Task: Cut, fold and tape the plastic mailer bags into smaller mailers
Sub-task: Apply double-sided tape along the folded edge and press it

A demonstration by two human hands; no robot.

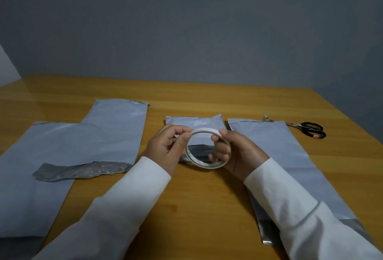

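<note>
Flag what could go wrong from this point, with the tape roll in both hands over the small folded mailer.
1. The left hand picks at the tape roll held by the right hand; the tape end may be hard to lift or tear unevenly.
2. The folded mailer lies unheld, so its fold could spring open.
3. The scissors sit far right, awkward for cutting tape.

the small folded mailer (pixel 193 124) is half hidden behind the tape roll (pixel 207 149); the left mailer (pixel 41 156) runs off frame.
</note>
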